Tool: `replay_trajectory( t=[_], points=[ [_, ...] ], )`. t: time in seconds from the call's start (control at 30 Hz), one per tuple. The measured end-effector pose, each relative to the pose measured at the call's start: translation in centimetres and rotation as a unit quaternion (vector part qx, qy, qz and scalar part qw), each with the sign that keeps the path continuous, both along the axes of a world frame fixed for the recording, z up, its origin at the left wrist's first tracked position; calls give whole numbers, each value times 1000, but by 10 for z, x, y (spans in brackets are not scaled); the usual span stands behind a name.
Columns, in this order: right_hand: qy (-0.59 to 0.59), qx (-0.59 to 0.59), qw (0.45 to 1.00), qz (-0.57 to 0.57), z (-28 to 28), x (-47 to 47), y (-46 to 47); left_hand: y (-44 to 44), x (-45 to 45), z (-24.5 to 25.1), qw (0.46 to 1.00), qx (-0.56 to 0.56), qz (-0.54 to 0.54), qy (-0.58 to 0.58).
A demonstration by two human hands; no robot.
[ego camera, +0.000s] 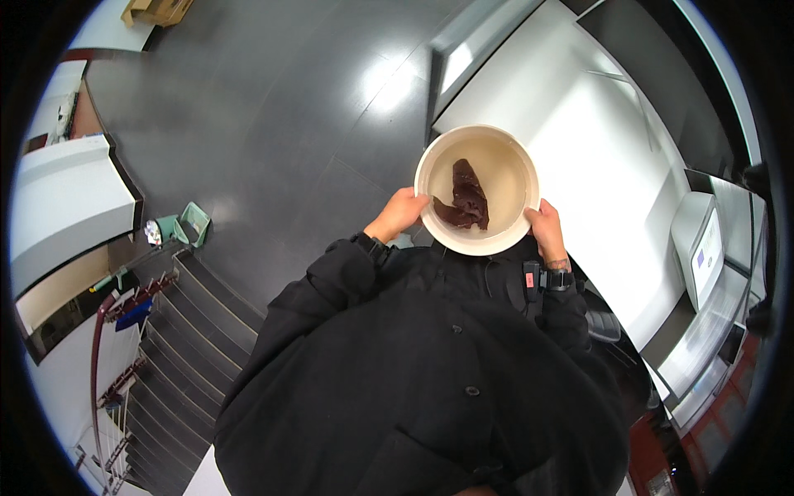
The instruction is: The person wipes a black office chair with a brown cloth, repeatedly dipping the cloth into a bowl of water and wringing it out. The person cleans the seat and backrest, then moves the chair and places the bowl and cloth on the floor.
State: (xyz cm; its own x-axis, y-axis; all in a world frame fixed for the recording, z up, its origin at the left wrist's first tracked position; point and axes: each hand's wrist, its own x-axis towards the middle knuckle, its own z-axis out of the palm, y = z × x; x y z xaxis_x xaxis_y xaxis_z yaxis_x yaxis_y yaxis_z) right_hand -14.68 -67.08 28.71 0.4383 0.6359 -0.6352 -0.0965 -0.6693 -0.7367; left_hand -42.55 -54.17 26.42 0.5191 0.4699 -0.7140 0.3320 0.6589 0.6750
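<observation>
A round cream basin [504, 186] is held up in front of me between both hands. It holds clear-looking liquid and a dark brown wet cloth [471, 197], crumpled and bent, lying left of the basin's middle. My left hand [400, 212] grips the rim on the left side, thumb on top. My right hand [546, 228] grips the rim on the right side, thumb over the edge. The fingers beneath the basin are hidden.
A white counter [583, 167] runs along the right, with a monitor [701, 248] on it. Stairs with a dark red handrail [97, 347] descend at lower left. Near them stand a green dustpan [194, 224] and broom. A cardboard box [158, 11] sits at top left.
</observation>
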Motion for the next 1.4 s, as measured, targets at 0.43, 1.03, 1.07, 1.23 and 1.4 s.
replay_trajectory(
  t=[0.43,1.03,1.07,1.23,1.4],
  points=[
    [12,5,992,127,19,-179,42,-29,-200,23,989,31,145,-12],
    [17,48,967,249,-6,-279,305,168,-308,25,962,80,255,56],
    [-3,45,967,250,-9,-276,321,186,-304,26,964,79,247,62],
    [-6,81,977,197,-22,-255,394,291,-278,29,968,82,232,52],
    [-18,77,987,139,-16,-220,464,398,-237,35,979,102,167,62]
  ],
)
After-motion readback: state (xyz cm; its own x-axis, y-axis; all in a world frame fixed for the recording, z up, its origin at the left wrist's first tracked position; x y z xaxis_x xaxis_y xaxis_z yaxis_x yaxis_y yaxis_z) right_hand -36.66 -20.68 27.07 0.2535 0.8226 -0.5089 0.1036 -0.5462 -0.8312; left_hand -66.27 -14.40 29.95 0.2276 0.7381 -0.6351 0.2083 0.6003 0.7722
